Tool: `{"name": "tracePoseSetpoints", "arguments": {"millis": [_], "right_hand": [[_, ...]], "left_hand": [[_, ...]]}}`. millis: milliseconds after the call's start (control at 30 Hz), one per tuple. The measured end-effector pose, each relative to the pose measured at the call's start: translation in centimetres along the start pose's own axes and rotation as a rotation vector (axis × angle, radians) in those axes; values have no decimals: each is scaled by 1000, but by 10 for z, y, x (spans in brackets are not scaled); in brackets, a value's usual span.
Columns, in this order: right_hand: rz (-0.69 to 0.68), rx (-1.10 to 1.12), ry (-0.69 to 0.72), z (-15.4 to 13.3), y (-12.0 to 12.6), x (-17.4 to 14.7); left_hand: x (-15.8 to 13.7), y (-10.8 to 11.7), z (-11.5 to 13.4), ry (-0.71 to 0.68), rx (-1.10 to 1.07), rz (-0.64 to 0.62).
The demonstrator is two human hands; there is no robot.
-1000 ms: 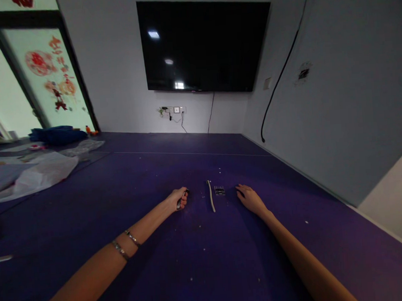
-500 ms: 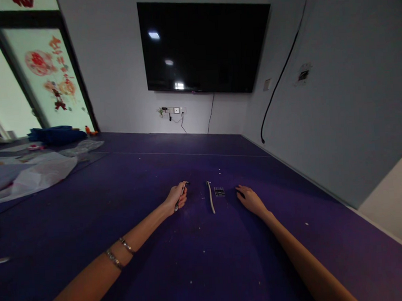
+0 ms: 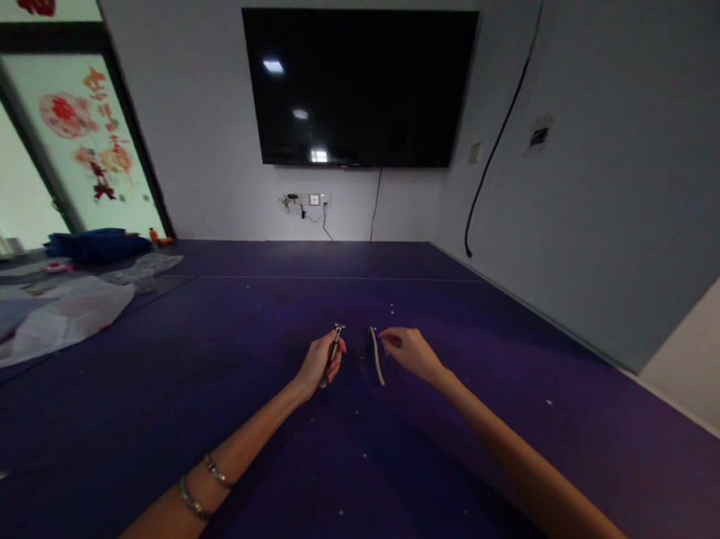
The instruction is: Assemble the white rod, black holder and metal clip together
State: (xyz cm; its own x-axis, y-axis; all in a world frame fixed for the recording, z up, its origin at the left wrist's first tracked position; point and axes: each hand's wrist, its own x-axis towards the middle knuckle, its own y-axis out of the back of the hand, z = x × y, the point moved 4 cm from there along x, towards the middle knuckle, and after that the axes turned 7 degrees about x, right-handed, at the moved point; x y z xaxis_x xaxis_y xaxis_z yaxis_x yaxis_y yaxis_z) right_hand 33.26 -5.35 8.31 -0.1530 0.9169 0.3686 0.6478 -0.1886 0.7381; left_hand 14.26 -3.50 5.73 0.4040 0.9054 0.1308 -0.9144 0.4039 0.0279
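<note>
My left hand (image 3: 323, 363) is closed around a razor (image 3: 331, 357) with a dark handle, its small T-shaped metal head pointing up and away. To its right a pale, slightly curved stick (image 3: 378, 362) with a darker far end lies on the purple surface (image 3: 273, 437). Just right of that stick, my right hand (image 3: 415, 351) is lowered with thumb and fingertips drawn together. It covers the spot of a small dark patterned flat piece, and what the fingertips hold, if anything, is hidden.
Small white specks (image 3: 392, 308) are scattered about. Crumpled clear plastic (image 3: 79, 315) and a blue cloth bundle (image 3: 99, 245) lie at the far left. A television (image 3: 364, 86) hangs on the wall, and a black cable (image 3: 498, 139) dangles at the right.
My right hand has moved left over the small flat piece and its fingers have drawn together. My left hand has shifted slightly right, turning the razor so its head shows.
</note>
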Motion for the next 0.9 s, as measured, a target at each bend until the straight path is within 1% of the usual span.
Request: {"name": "tracePoseSetpoints", "arguments": {"millis": [100, 200, 333, 467, 533, 633, 733, 767, 900], "right_hand": [[-77, -172, -145, 2, -14, -6], [-116, -337, -213, 2, -25, -13], [-143, -419, -222, 1, -38, -17], [-170, -411, -196, 1, -45, -16], [-162, -398, -201, 3, -43, -15], [-109, -386, -228, 10, -26, -11], [-31, -301, -237, 22, 4, -2], [-6, -230, -220, 27, 16, 2], [61, 163, -59, 39, 61, 12]], "left_hand": [[6, -1, 4, -4, -11, -18], [10, -7, 14, -11, -18, -35], [13, -19, 33, -24, 58, -53], [21, -33, 46, -132, 178, -95], [26, -38, 49, -193, 220, -92], [33, -42, 50, -281, 287, -66], [37, -38, 50, -307, 356, -17], [37, -36, 49, -299, 371, -2], [39, -27, 44, -273, 391, 30]]}}
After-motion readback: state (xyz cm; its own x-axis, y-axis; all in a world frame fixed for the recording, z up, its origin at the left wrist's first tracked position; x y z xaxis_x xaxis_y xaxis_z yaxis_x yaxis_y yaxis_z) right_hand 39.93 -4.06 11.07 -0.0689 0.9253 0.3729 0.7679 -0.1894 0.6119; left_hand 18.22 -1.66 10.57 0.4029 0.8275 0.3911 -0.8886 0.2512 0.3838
